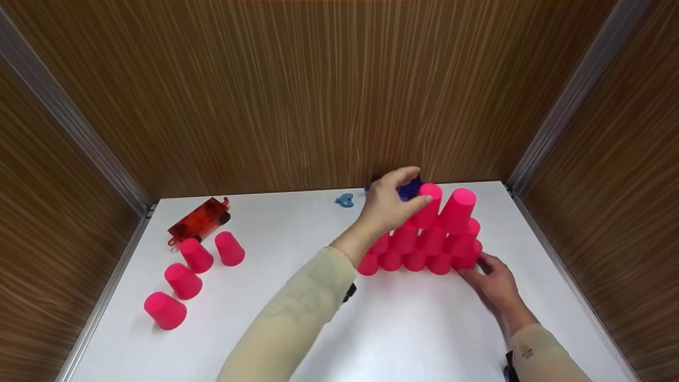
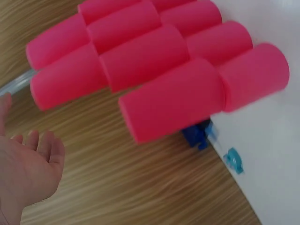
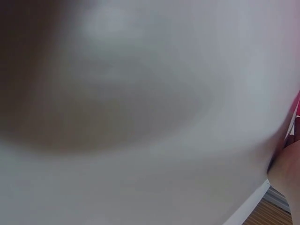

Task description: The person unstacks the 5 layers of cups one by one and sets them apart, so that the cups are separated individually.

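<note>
Left hand [image 1: 387,204] is spread, thumb and fingers well apart, pinching nothing; its thumb overlaps the top-left cup [image 1: 428,215] in the head view, but the left wrist view shows a gap. Right hand [image 1: 498,281] is at the bottom-right cup [image 1: 468,257] — can't tell if it pinches or just rests there. Top-left cup sits on the upper tier of the pink stack [image 1: 431,241], right half of the table [image 1: 265,223], just beside the top-right cup [image 1: 457,212]. Risk, my read: left thumb clips the top-left cup and tips it, or a right-hand nudge shifts the base and drops the tiers above. Cups are mouth-down, narrow closed end up, long axes roughly vertical. Four loose cups [image 1: 229,249] stand left, same way up — red toy [image 1: 199,220] beyond them.
</note>
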Action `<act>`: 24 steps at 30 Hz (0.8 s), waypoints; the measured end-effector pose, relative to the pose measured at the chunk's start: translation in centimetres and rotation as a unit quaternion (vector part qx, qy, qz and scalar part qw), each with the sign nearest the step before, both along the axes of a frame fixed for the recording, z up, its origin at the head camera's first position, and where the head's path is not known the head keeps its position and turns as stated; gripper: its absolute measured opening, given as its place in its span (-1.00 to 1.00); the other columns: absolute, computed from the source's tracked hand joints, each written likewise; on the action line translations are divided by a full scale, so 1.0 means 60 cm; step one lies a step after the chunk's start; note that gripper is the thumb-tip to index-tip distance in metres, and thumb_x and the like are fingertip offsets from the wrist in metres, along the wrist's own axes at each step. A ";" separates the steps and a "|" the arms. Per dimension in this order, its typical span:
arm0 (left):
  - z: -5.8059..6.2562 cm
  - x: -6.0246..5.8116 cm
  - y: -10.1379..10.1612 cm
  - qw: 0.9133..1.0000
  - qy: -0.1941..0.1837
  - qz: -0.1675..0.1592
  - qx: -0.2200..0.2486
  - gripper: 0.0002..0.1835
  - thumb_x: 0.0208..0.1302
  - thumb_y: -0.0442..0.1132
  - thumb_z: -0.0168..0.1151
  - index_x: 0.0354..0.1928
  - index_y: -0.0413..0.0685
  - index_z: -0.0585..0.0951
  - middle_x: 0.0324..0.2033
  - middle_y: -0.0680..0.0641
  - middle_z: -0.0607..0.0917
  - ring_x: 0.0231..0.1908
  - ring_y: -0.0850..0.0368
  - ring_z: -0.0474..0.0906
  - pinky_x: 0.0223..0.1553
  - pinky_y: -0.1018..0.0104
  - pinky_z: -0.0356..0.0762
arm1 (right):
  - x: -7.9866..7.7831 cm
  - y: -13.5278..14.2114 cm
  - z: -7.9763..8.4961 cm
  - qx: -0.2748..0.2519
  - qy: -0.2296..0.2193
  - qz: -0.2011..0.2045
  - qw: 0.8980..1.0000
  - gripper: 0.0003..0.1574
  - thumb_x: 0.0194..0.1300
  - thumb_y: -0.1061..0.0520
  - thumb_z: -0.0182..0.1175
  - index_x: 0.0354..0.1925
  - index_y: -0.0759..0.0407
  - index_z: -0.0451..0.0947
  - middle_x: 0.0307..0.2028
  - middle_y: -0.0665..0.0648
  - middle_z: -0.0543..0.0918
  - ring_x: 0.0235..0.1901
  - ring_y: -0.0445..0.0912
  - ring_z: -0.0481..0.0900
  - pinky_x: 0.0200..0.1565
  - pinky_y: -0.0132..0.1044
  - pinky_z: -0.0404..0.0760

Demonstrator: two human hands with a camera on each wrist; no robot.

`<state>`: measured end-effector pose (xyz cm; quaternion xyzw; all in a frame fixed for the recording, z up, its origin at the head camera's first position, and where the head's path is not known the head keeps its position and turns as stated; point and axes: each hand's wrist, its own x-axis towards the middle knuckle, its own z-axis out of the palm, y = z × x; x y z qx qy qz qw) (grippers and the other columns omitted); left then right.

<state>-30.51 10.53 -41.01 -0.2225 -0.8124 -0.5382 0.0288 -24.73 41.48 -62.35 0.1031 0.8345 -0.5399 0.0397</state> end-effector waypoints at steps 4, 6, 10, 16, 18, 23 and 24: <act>-0.013 0.001 0.018 1.000 -0.023 0.007 -0.011 -0.31 0.37 -0.11 0.49 0.50 0.08 0.48 0.38 0.05 0.58 0.40 0.11 0.48 0.23 0.38 0.57 | 0.002 -0.003 0.004 -0.009 -0.007 0.002 1.000 0.12 0.33 -0.28 0.46 0.63 0.04 0.22 0.58 0.25 0.21 0.57 0.30 0.13 0.30 0.00 0.59; -0.018 0.000 0.026 0.999 -0.035 0.012 -0.013 -0.29 0.37 -0.11 0.50 0.51 0.10 0.47 0.39 0.06 0.57 0.41 0.08 0.47 0.22 0.35 0.59 | 0.003 -0.002 0.005 -0.005 -0.006 0.003 1.000 0.13 0.33 -0.29 0.46 0.63 0.03 0.22 0.58 0.25 0.21 0.57 0.31 0.13 0.29 -0.02 0.60; -0.023 -0.001 0.039 0.998 -0.052 0.022 -0.021 -0.27 0.37 -0.09 0.50 0.53 0.16 0.46 0.39 0.08 0.56 0.40 0.12 0.47 0.19 0.32 0.63 | 0.004 0.002 0.007 -0.003 -0.003 0.004 1.000 0.12 0.33 -0.28 0.46 0.63 0.02 0.22 0.58 0.24 0.22 0.56 0.30 0.13 0.27 -0.05 0.62; -0.031 -0.002 0.050 0.998 -0.046 0.016 -0.028 -0.29 0.38 -0.12 0.49 0.53 0.13 0.46 0.34 0.03 0.59 0.30 0.14 0.55 0.11 0.38 0.66 | 0.003 0.006 0.004 0.016 0.001 0.004 1.000 0.09 0.37 -0.27 0.44 0.63 0.08 0.22 0.57 0.28 0.23 0.57 0.31 0.14 0.37 0.09 0.51; -0.034 -0.002 0.052 0.998 -0.050 0.014 -0.021 -0.30 0.38 -0.13 0.49 0.52 0.13 0.47 0.31 0.05 0.60 0.26 0.16 0.57 0.08 0.41 0.66 | 0.002 0.007 0.004 0.024 0.004 0.003 1.000 0.08 0.38 -0.26 0.43 0.62 0.11 0.23 0.56 0.30 0.24 0.57 0.32 0.14 0.40 0.13 0.46; -0.036 0.003 0.049 0.999 -0.048 0.019 -0.003 -0.32 0.38 -0.13 0.49 0.50 0.14 0.48 0.26 0.08 0.62 0.21 0.20 0.58 0.05 0.41 0.67 | 0.006 0.005 0.003 0.022 0.000 0.003 1.000 0.09 0.38 -0.26 0.43 0.63 0.09 0.21 0.56 0.29 0.24 0.56 0.31 0.15 0.38 0.10 0.50; -0.036 0.004 0.047 0.999 -0.043 0.020 0.001 -0.32 0.38 -0.13 0.49 0.50 0.13 0.49 0.26 0.07 0.62 0.21 0.19 0.58 0.05 0.41 0.67 | 0.006 0.005 0.004 0.021 -0.002 0.004 1.000 0.10 0.37 -0.27 0.44 0.63 0.08 0.21 0.56 0.29 0.23 0.56 0.31 0.16 0.36 0.08 0.52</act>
